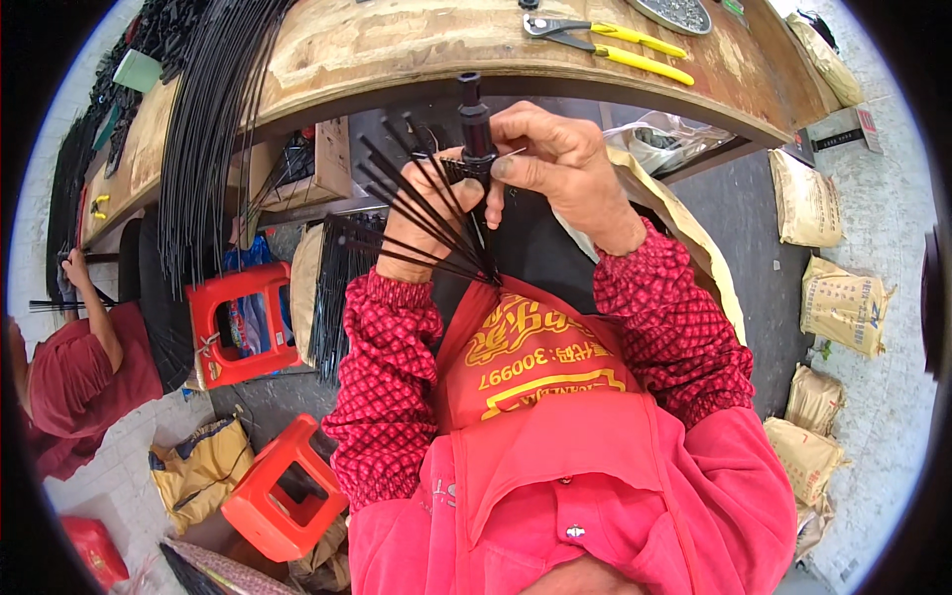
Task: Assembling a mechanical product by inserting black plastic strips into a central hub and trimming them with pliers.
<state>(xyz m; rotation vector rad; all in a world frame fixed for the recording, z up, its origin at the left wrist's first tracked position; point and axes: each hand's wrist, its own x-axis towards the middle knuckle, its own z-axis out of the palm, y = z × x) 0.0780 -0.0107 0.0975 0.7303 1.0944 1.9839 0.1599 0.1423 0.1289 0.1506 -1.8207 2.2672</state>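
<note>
So, the left hand (424, 210) curls round the black tube (476, 131); beside it the right hand (567, 164) nearly pinches shut, on what I can't tell. Rods (477, 259) block the left wrist. Below both hands, the red apron (555, 426) has yellow writing. Beyond are the bench (416, 42) and pliers (647, 67); far right, printed bags (846, 307).

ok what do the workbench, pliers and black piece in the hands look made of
Workbench: wood, likely plywood, scuffed, with visible grain. Pliers: grey, metal-looking head with slight shine; smooth yellow grips, probably plastic. Black piece: smooth with glossy highlights, perhaps plastic, though coated metal is possible.
</note>
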